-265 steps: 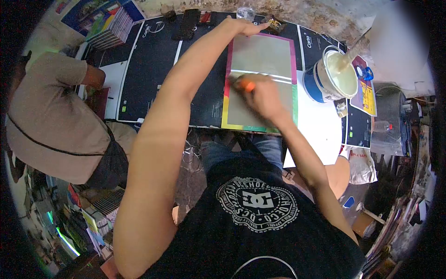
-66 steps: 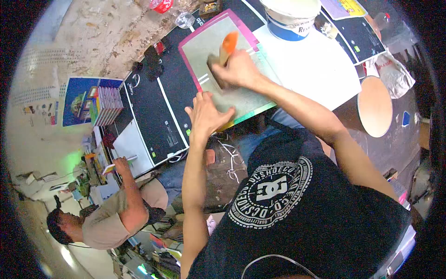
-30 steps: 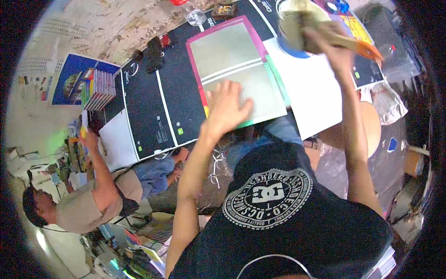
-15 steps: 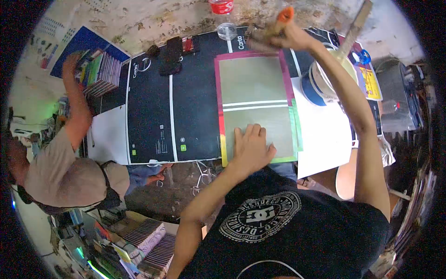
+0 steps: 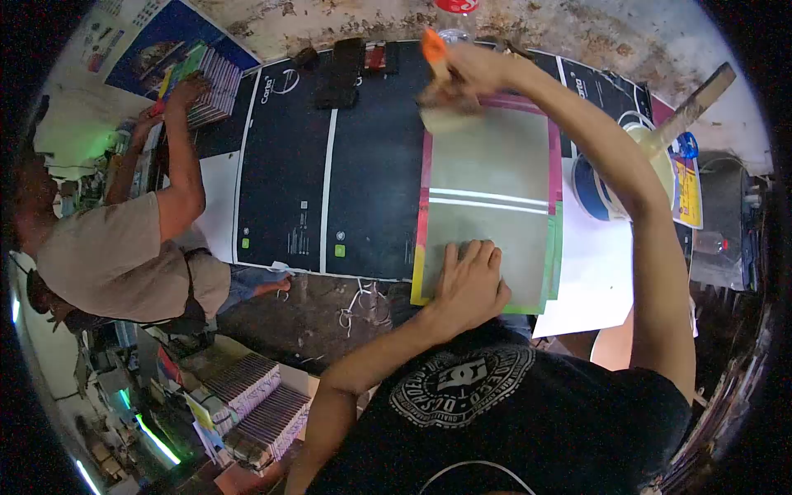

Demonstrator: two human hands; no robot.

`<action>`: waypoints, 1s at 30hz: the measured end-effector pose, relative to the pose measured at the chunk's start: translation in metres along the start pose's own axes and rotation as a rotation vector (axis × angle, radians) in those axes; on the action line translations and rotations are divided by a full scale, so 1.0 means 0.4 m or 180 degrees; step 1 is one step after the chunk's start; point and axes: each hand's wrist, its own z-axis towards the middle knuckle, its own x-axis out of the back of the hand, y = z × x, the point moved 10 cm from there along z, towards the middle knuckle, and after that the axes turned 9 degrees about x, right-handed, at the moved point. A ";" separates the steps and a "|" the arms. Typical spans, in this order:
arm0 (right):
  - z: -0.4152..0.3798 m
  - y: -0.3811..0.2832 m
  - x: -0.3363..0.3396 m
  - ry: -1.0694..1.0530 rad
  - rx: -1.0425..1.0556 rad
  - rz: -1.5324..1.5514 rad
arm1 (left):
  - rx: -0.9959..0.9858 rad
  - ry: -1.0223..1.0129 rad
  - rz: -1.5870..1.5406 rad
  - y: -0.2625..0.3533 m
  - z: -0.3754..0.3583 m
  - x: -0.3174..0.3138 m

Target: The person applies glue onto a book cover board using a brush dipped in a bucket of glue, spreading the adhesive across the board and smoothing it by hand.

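Observation:
A grey-green sheet [image 5: 488,157] lies before me, edged with pink, red, yellow and green strips and crossed by two white lines. My left hand [image 5: 472,285] rests on its lower part, fingers stretched out. Up at the far left corner, my right hand [image 5: 480,73] grips a wide brush [image 5: 434,51] by its orange handle. The pale bristles overlap the corner in this view, slightly blurred. Right of the sheet stands a bucket [image 5: 592,188] of pale paste, with a wooden stick [image 5: 693,106] leaning out of it. My right forearm passes over its near side.
Black printed boards [image 5: 371,190] cover the table. Dark items [image 5: 338,87] and a bottle [image 5: 456,10] stand along the back. White paper [image 5: 590,276] lies at right. At left, a co-worker [image 5: 115,256] handles a book stack [image 5: 216,82]; more books [image 5: 268,404] are stacked below.
My right hand has carried the brush left, to the far left corner of the sheet. My left hand keeps its place. The co-worker's hand has shifted on the books, and the view has turned slightly.

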 end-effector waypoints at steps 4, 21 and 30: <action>0.046 0.064 0.109 0.1169 0.0242 -0.0913 | 0.0069 -0.0180 0.0095 0.001 0.009 0.010; -0.332 -0.495 -0.142 0.1526 -0.0818 -0.0294 | 0.0284 -0.0869 0.0657 -0.242 0.524 0.159; -0.340 -0.757 -0.203 0.1333 -0.0300 0.0393 | 0.0293 -0.0703 0.0817 -0.225 0.461 0.153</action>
